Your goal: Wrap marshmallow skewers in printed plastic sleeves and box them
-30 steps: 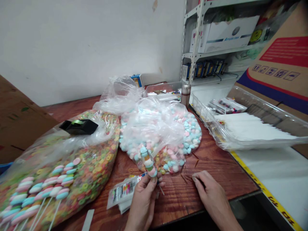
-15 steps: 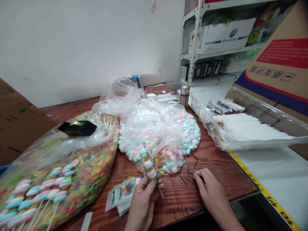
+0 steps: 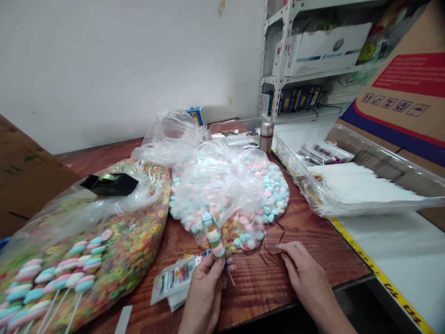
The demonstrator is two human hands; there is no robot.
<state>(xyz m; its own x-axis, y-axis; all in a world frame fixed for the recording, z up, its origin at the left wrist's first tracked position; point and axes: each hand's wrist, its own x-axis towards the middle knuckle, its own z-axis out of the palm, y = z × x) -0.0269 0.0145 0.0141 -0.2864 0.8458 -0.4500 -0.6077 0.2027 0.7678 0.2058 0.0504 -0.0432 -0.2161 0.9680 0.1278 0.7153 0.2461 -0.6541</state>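
Note:
My left hand [image 3: 205, 287] is closed round a wrapped candy skewer [image 3: 212, 234] of pastel pieces, held upright over the wooden table [image 3: 306, 260]. My right hand [image 3: 302, 273] lies on the table with its fingertips on a small heap of thin brown twist ties [image 3: 271, 253]; the fingers are slightly curled and I cannot see anything gripped. Just behind both hands sits an open clear bag of pink, blue and white candies [image 3: 236, 195]. A stack of small printed packets [image 3: 175, 280] lies left of my left hand.
A big bag of coloured ring candies [image 3: 114, 232] fills the left, with finished skewers [image 3: 52, 278] and a black tape dispenser [image 3: 109, 184] on it. A clear tray with white sheets [image 3: 361, 185] stands right. Cardboard boxes flank both sides; a shelf [image 3: 288, 60] stands behind.
My right hand has slid slightly forward and left onto the twist ties. My left hand with the skewer has stayed nearly still.

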